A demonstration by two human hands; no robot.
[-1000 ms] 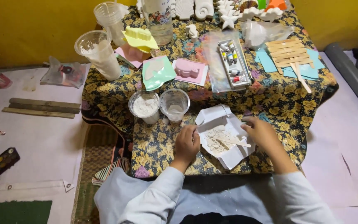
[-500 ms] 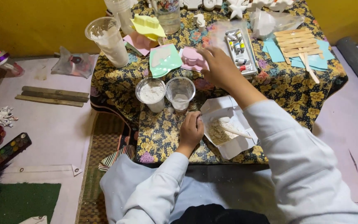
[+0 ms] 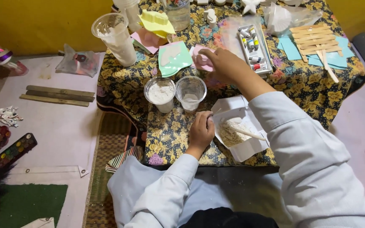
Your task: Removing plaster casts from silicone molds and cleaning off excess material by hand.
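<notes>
My left hand (image 3: 201, 130) rests on the floral cloth with curled fingers, touching the edge of a white paper sheet (image 3: 243, 143) that carries a pile of whitish powder and a wooden stick (image 3: 245, 131). My right hand (image 3: 224, 65) reaches forward over the table, its fingers on a pink mould (image 3: 199, 60). Beside it lies a green mould (image 3: 174, 57). Just ahead of my left hand stand a cup of white powder (image 3: 160, 93) and a clear cup (image 3: 190, 93) with a little liquid.
A paint tube tray (image 3: 254, 46), wooden sticks (image 3: 313, 36) on blue sheets, a yellow mould (image 3: 157, 22) and tall plastic cups (image 3: 114, 38) crowd the table's far side. On the floor mat at left lie wooden strips (image 3: 58, 95) and a watercolour palette (image 3: 12, 150).
My right hand left the paper sheet and reached forward to the pink mould. The stick now lies on the powder. My left hand stayed by the paper's edge.
</notes>
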